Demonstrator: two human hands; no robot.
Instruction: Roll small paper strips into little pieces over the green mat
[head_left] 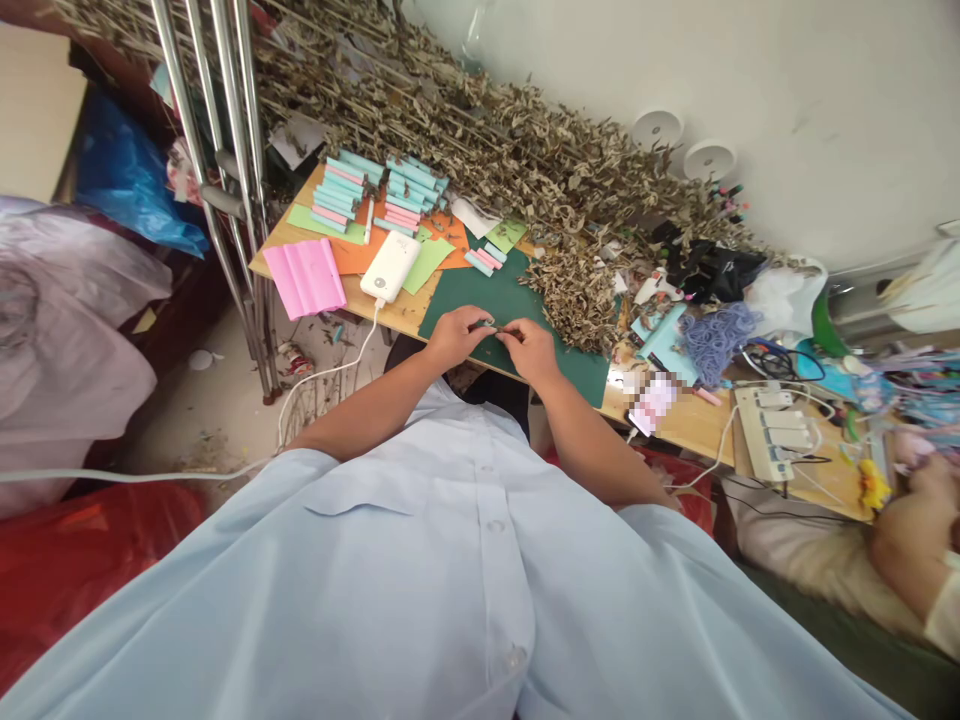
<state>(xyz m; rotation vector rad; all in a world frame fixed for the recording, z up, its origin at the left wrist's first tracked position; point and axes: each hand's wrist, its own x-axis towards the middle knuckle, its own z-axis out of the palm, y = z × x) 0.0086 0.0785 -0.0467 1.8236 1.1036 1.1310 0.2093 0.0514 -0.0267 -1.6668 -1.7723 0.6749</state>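
Note:
Over the front edge of a dark green mat (457, 290), my left hand (456, 338) and my right hand (531, 350) meet with fingertips pinched. Between them is a small greyish-green scrap (490, 323) that looks like dried leaf; the fingers hide part of it. Just beyond my right hand lies a loose heap of dried leaves (574, 300) on the mat. A few short pink and blue paper rolls (486, 260) rest at the mat's far left corner.
Stacked paper rolls (341, 190), a white power bank (391, 265) and pink paper (305, 278) occupy the table's left. Dried stalks (450, 110) line the wall. Rightward are a phone (652, 405), blue yarn (716, 340), a power strip (772, 430) and another person's arm (919, 530). Metal crutches (217, 150) stand left.

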